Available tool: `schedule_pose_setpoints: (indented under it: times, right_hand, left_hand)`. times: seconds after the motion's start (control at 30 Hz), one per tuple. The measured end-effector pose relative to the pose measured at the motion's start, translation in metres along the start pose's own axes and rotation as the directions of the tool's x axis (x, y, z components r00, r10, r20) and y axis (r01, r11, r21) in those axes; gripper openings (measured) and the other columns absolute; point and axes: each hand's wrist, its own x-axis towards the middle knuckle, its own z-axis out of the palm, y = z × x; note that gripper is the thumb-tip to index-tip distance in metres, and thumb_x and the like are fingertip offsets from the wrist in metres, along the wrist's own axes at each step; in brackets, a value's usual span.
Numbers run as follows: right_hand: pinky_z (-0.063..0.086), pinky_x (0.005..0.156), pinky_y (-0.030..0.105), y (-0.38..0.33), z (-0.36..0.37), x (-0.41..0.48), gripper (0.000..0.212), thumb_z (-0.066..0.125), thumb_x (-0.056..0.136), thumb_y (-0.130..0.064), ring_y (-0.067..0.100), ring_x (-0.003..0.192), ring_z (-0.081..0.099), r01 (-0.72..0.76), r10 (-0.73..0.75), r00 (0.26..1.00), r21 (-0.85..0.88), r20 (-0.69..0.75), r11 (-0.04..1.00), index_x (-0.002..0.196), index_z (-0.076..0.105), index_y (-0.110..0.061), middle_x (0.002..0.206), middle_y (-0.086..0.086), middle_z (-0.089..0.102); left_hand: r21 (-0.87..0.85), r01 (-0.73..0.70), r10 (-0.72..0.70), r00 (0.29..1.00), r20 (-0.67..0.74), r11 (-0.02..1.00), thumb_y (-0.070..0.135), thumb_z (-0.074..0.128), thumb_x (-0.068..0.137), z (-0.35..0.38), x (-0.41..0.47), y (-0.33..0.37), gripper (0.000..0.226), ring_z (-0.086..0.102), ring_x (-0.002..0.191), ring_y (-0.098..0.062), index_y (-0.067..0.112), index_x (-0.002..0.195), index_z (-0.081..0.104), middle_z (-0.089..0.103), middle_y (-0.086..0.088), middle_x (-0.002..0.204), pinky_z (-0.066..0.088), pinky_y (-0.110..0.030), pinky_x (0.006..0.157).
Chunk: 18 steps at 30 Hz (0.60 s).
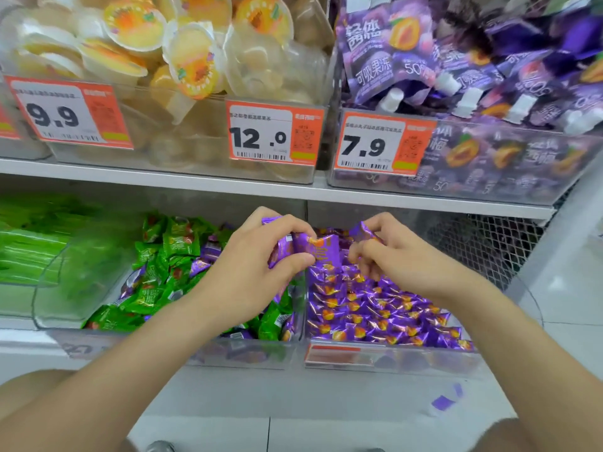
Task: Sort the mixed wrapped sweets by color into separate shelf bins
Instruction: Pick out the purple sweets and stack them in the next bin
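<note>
Held sweets: a bunch of purple sweets (305, 247) sits in the left hand (257, 256), above the divide between two clear bins on the lower shelf; how many are in the bunch cannot be counted, since the fingers cover most of them.
Left hand: fingers and thumb curled round that bunch, gripping it.
Right hand: the right hand (388, 256) pinches a single purple sweet (363, 230) at its fingertips, over the right bin (408, 360); the curled fingers hide whether it holds anything more.
Right bin: filled with a purple heap (375, 308) of wrappers with orange marks; its back part is hidden by the right hand.
Middle bin: the middle bin (248, 353) holds green sweets (176, 243) mixed with purple ones; the left forearm covers much of its right side.
Left bin: the left bin (55, 298) holds green packs, too blurred to read and cut off at the frame edge.
Upper shelf: on the upper shelf (195, 182) stand bins of jelly cups (192, 60) and purple pouches (385, 53), with price tags (274, 132) reading 9.9, 12.0 and 7.9; the small print is not legible.
Right side: a mesh panel (483, 246) behind the right bin, dark beyond it.
Floor: pale tiles on the floor (554, 288); purple scraps (443, 402) lie on the pale ledge below the bins, too blurred to identify.
</note>
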Motion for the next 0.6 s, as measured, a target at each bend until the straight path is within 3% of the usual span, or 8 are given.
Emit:
schedule_pose_setpoints:
  times: [0.1, 0.17, 0.23, 0.27, 0.33, 0.43, 0.6]
  right_hand:
    - [0.051, 0.076, 0.038, 0.027, -0.025, 0.000, 0.012, 0.056, 0.105, -0.026, 0.025, 0.082, 0.064, 0.123, -0.163, 0.985, -0.426, -0.056, 0.896, 0.116, 0.057, -0.031, 0.093, 0.000, 0.066]
    - [0.048, 0.087, 0.028, 0.043, -0.031, 0.000, 0.023, 0.066, 0.101, -0.026, 0.014, 0.095, 0.063, 0.162, -0.196, 0.980, -0.541, -0.006, 0.825, 0.123, 0.066, -0.031, 0.105, -0.006, 0.064]
    - [0.044, 0.084, 0.014, 0.054, -0.028, 0.000, 0.031, 0.079, 0.092, -0.029, 0.006, 0.103, 0.063, 0.153, -0.177, 0.984, -0.545, 0.008, 0.824, 0.121, 0.070, -0.031, 0.110, -0.010, 0.069]
    - [0.042, 0.081, 0.013, 0.059, -0.024, 0.001, 0.031, 0.083, 0.088, -0.032, 0.006, 0.103, 0.064, 0.147, -0.175, 0.985, -0.557, 0.003, 0.817, 0.117, 0.072, -0.030, 0.108, -0.010, 0.071]
    - [0.042, 0.084, 0.024, 0.067, -0.016, 0.007, 0.027, 0.086, 0.084, -0.035, 0.011, 0.101, 0.065, 0.156, -0.213, 0.977, -0.598, -0.026, 0.786, 0.108, 0.074, -0.028, 0.105, -0.010, 0.072]
    - [0.045, 0.084, 0.032, 0.072, -0.007, 0.015, 0.027, 0.088, 0.081, -0.041, 0.015, 0.093, 0.062, 0.143, -0.241, 0.967, -0.621, -0.077, 0.771, 0.104, 0.077, -0.033, 0.103, -0.007, 0.066]
    - [0.042, 0.071, 0.027, 0.072, 0.005, 0.018, 0.037, 0.095, 0.071, -0.038, -0.004, 0.066, 0.055, 0.112, -0.185, 0.980, -0.547, -0.079, 0.829, 0.100, 0.075, -0.029, 0.086, -0.011, 0.066]
  left_hand:
    - [0.038, 0.016, -0.016, 1.000, 0.010, 0.999, 0.039, 0.072, 0.095, 0.012, 0.004, 0.003, 0.022, 0.055, 0.092, -0.003, 0.046, 0.114, 0.064, 0.050, 0.012, 0.108, 0.035, -0.006, 0.078]
    - [0.055, 0.043, -0.044, 0.999, 0.012, 0.998, 0.042, 0.070, 0.095, 0.018, 0.006, 0.005, 0.022, 0.054, 0.089, -0.005, 0.047, 0.115, 0.063, 0.049, 0.013, 0.106, 0.035, -0.008, 0.078]
    - [0.061, 0.060, -0.060, 0.998, 0.002, 0.996, 0.043, 0.069, 0.095, 0.022, 0.008, 0.006, 0.022, 0.054, 0.086, -0.005, 0.048, 0.116, 0.062, 0.048, 0.012, 0.105, 0.039, -0.015, 0.081]
    - [0.065, 0.062, -0.061, 0.998, -0.007, 0.996, 0.044, 0.069, 0.095, 0.023, 0.009, 0.006, 0.022, 0.054, 0.087, -0.005, 0.047, 0.116, 0.062, 0.048, 0.011, 0.105, 0.041, -0.018, 0.082]
    - [0.068, 0.066, -0.065, 0.998, -0.021, 0.996, 0.045, 0.069, 0.094, 0.026, 0.011, 0.007, 0.022, 0.055, 0.089, -0.004, 0.047, 0.115, 0.063, 0.049, 0.010, 0.106, 0.041, -0.021, 0.083]
    - [0.072, 0.076, -0.074, 0.997, -0.026, 0.995, 0.047, 0.071, 0.092, 0.030, 0.014, 0.008, 0.022, 0.052, 0.093, 0.001, 0.046, 0.113, 0.065, 0.048, 0.010, 0.108, 0.036, -0.011, 0.083]
    - [0.103, 0.076, -0.074, 0.997, -0.026, 0.992, 0.052, 0.071, 0.089, 0.033, 0.016, 0.009, 0.025, 0.051, 0.088, 0.003, 0.046, 0.113, 0.066, 0.047, 0.012, 0.105, 0.035, -0.011, 0.078]
